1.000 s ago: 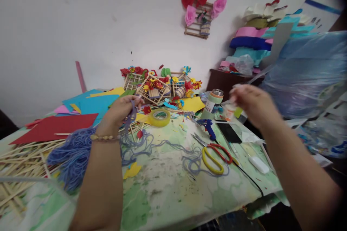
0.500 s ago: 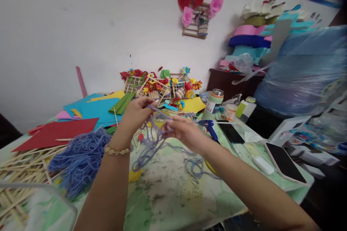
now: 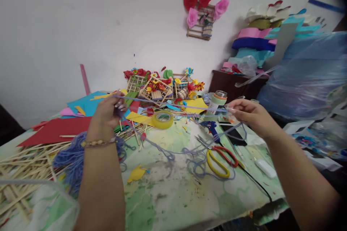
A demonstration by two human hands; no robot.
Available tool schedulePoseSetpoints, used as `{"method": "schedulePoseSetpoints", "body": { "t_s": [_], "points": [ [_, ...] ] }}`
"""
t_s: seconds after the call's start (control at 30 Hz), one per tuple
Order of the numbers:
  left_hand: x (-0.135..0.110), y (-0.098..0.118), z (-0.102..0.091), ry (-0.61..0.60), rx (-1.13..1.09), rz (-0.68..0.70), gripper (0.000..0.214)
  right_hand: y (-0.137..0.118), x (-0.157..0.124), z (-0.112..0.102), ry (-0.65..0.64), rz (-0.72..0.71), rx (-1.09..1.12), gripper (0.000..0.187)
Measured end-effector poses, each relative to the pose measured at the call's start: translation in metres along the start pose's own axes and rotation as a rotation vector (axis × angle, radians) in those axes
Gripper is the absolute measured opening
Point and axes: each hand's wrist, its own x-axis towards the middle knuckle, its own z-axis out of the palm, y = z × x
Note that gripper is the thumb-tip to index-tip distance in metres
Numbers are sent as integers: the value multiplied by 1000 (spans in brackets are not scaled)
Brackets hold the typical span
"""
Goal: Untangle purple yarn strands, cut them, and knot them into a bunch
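Purple yarn [image 3: 173, 105] runs nearly taut between my hands, which are wide apart above the table. My left hand [image 3: 110, 108], a beaded bracelet on its wrist, is closed on one end. At the other end my right hand [image 3: 245, 112] pinches the strands between thumb and fingers. Slack loops sag below and lie in a loose tangle on the table. A bigger heap of the same yarn [image 3: 72, 164] lies partly behind my left forearm. Scissors [image 3: 221, 160] with red and yellow handles rest by the tangle, and a roll of yellow tape [image 3: 162, 120] sits beneath the stretched strands.
Wooden sticks [image 3: 24, 169] and a red sheet [image 3: 56, 130] cover the left side. Small flower-decked stick racks [image 3: 154, 90] stand at the back. A blue glue gun [image 3: 213, 130], a jar [image 3: 217, 103] and a dark phone [image 3: 234, 135] are on the right.
My hands have moved far apart, left hand leftward and right hand rightward, drawing the yarn out between them. The scissors and tape roll have come into sight.
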Motion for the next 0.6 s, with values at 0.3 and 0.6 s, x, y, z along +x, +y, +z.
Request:
{"method": "schedulePoseSetpoints", "body": {
  "t_s": [0.3,0.6],
  "points": [
    [3,6,-48,-3,53,8,23,-8,-1,-65,369,-157,-68,31],
    [-5,-7,-54,-271,391,-164,28,-7,14,-96,626,-264,446,28]
  ]
}}
